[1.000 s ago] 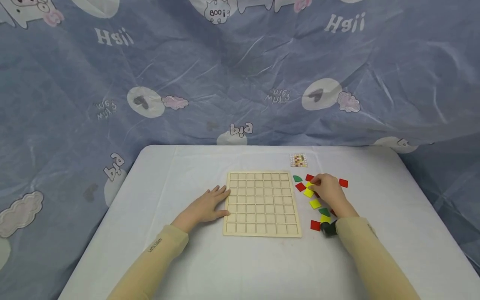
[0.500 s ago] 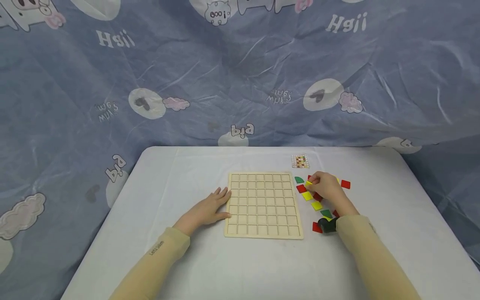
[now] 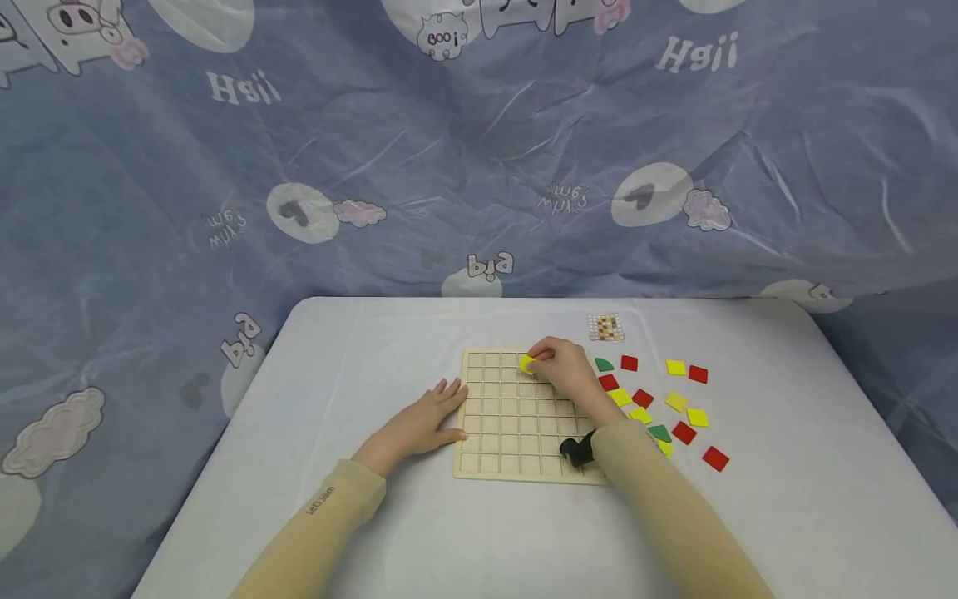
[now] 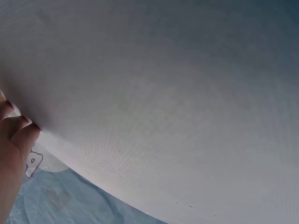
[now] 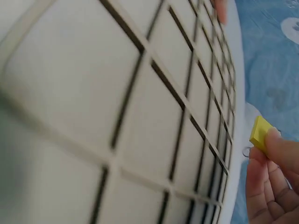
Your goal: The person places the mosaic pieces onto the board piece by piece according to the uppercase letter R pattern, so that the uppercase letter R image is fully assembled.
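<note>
My right hand (image 3: 566, 367) pinches a yellow square tile (image 3: 527, 363) between thumb and fingers over the far side of a wooden grid board (image 3: 500, 424). In the right wrist view the same yellow tile (image 5: 260, 132) shows its edge, gripped at its corner by the thumb (image 5: 275, 140). The board's cells that show hold no pieces. My left hand (image 3: 416, 422) lies with spread, straight fingers against the board's left edge. The left wrist view catches only its fingers (image 4: 18, 133) at the left border.
Several loose red tiles (image 3: 683, 433), yellow tiles (image 3: 698, 418) and green quarter-round pieces (image 3: 604, 364) lie right of the board. A small printed pattern card (image 3: 606, 327) lies behind them on the white table (image 3: 404, 532). A black wrist camera (image 3: 577, 451) hangs over the board's near right part.
My right hand has picked up a yellow tile from the loose pieces and carried it left over the board. The left hand stays at the board's edge. The head view has shifted slightly.
</note>
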A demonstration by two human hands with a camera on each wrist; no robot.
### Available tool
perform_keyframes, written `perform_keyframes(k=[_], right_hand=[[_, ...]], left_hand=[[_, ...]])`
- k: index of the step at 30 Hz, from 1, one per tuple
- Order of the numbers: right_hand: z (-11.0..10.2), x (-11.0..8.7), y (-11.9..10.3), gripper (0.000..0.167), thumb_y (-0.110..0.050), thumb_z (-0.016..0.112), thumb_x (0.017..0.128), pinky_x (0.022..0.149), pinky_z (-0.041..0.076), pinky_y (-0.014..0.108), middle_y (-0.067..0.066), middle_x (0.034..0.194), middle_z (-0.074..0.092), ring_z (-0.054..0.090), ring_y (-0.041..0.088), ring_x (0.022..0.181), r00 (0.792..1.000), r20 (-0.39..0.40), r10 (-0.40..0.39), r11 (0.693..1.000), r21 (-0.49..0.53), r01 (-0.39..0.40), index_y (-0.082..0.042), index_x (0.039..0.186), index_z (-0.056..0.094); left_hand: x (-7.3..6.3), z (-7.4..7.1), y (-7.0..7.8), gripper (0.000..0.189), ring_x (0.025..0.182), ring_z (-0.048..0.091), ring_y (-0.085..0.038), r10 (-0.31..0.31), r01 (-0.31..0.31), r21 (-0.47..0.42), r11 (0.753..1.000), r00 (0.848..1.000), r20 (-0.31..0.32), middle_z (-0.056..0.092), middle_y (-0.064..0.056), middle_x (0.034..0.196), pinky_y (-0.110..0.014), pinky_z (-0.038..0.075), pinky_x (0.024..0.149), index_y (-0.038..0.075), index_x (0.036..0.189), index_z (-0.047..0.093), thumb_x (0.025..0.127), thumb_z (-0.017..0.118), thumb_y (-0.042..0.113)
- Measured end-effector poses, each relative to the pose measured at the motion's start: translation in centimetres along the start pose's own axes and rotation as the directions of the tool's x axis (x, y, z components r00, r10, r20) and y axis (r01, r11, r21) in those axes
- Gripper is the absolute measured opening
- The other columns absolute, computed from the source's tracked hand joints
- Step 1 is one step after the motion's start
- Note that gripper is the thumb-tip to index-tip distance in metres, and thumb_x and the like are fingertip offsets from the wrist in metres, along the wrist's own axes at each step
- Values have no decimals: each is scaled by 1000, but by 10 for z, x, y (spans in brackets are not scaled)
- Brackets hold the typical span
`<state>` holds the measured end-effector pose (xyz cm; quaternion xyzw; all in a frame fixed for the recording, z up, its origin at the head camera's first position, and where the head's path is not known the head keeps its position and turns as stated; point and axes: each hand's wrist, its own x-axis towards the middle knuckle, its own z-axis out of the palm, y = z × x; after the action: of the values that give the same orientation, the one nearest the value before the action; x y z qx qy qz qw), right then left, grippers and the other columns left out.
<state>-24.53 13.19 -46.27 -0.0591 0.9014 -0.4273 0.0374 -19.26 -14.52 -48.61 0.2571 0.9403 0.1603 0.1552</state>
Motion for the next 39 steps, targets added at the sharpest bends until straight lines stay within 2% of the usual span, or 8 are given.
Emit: perform_keyframes(k=[3, 7, 16, 23, 27, 30, 34, 39], right_hand=[[17, 4, -3, 14, -13, 74, 88, 77, 57, 37, 12, 98, 72, 67, 24, 87, 1000, -2, -13, 1000, 6, 13, -8, 101, 72], [28, 7, -9, 14, -8, 74, 88, 79, 57, 37, 11, 97, 73, 68, 24, 88, 999, 9, -49, 998, -30, 49, -6, 102, 73], [38, 14, -17, 14, -4, 68, 92, 80, 56, 37, 12, 103, 68, 64, 25, 92, 998, 41, -44, 986, -160, 50, -4, 104, 74], [39, 12, -19, 20, -6, 65, 94, 89, 56, 38, 13, 108, 63, 63, 28, 102, 992, 78, -103, 958, -262, 120, -1, 111, 74], [25, 7, -14, 22, -11, 65, 95, 86, 56, 40, 14, 108, 66, 63, 29, 99, 991, 78, -109, 969, -212, 123, -2, 114, 73], [4, -2, -3, 23, -12, 65, 95, 84, 56, 42, 16, 110, 67, 65, 30, 98, 995, 43, -94, 981, -163, 100, -2, 115, 72], [-31, -12, 20, 23, -12, 64, 95, 79, 57, 40, 18, 112, 69, 66, 30, 97, 999, 15, -35, 989, -146, 37, -1, 115, 71], [-63, -21, 47, 25, -15, 67, 94, 75, 56, 36, 17, 109, 70, 66, 25, 86, 996, 49, 72, 977, -204, -60, -2, 115, 70]], left_hand=[[0, 1, 0, 79, 152, 13, -35, 6, -6, -6, 1000, 1000, -3, 18, -12, 164, -50, 20, 124, 11, 157, 25, 95, 59, 47], [0, 1, 0, 80, 152, 13, -34, 2, -2, -10, 1000, 1000, -6, 18, -12, 164, -49, 19, 124, 12, 157, 25, 94, 60, 47], [1, 2, -4, 81, 153, 13, -34, -11, 11, -7, 1000, 1000, -14, 17, -11, 164, -48, 19, 124, 11, 157, 25, 94, 60, 48], [0, 0, -5, 81, 153, 13, -33, -15, 15, -5, 1000, 1000, -13, 17, -11, 164, -47, 20, 124, 12, 157, 25, 94, 60, 48], [-1, 0, -4, 80, 152, 15, -34, -5, 5, -8, 1000, 1000, -19, 19, -12, 164, -48, 21, 124, 10, 156, 26, 94, 61, 47], [-1, 1, -3, 80, 152, 15, -36, 7, -7, -8, 1000, 1000, -17, 19, -13, 164, -49, 20, 123, 9, 156, 27, 94, 61, 46], [0, 3, -3, 80, 152, 14, -33, 1, -1, 16, 1000, 1000, -16, 18, -10, 164, -47, 20, 124, 11, 157, 26, 94, 59, 49], [0, 3, -3, 80, 153, 14, -33, -3, 4, 25, 1000, 1000, -16, 18, -10, 164, -47, 20, 124, 11, 157, 25, 94, 59, 49]])
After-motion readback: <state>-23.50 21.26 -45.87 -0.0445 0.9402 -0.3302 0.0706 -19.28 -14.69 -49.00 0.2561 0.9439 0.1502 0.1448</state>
